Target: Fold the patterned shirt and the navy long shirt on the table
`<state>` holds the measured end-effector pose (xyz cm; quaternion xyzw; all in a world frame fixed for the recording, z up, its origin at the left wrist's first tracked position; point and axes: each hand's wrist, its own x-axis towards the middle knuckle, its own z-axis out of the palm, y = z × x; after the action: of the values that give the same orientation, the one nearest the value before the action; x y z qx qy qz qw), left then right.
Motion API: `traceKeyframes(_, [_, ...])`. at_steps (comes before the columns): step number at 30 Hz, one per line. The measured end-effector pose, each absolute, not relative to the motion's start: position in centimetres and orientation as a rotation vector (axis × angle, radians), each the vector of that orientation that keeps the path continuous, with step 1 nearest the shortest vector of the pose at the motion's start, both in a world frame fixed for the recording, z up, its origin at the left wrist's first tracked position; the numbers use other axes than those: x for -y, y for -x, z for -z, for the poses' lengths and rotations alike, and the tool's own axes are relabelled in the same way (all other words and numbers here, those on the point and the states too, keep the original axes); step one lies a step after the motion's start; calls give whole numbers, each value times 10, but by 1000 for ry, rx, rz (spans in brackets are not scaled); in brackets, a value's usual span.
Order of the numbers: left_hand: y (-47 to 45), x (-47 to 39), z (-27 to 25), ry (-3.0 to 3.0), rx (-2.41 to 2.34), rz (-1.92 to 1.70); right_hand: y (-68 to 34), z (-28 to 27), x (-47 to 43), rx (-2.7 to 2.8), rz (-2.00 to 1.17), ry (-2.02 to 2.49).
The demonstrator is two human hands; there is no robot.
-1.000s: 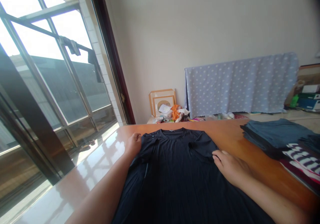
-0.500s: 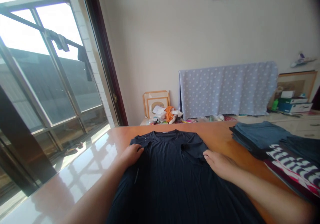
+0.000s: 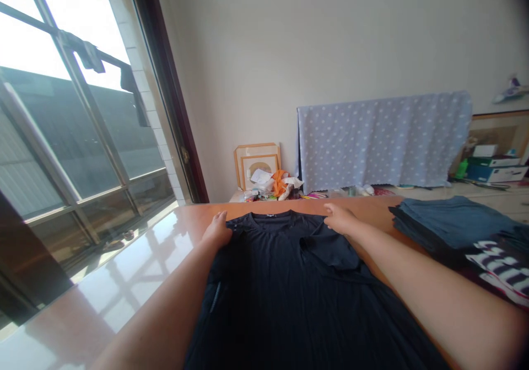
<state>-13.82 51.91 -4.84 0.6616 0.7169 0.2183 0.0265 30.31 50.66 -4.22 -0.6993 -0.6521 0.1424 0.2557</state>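
A black short-sleeved T-shirt lies spread on the table, its neckline at the far end and its lower part running toward me out of view. My left hand is closed on the left shoulder edge, near the sleeve. At the opposite shoulder, my right hand pinches the fabric with curled fingers. The right sleeve lies loosely folded over on the body of the shirt. A thin pale strip shows along the left side.
Folded dark and striped clothes are stacked at the right of the glossy wooden table. Beyond the far edge stand framed pictures, clutter and a dotted blue cloth. A large window is on the left.
Both hands have moved away from me, from the sleeves up to the shoulders of the T-shirt. The right sleeve is now spread wider. The camera view has shifted slightly.
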Motion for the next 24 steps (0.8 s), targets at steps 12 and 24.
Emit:
traceKeyframes(12, [130,-546,41,-1870,-2181,-403,-293,54,-526,1893,-470,1991])
traceKeyframes(24, [118,-491,39,-2092,-2282,-543,-276,32,-467,2013,-304,1907])
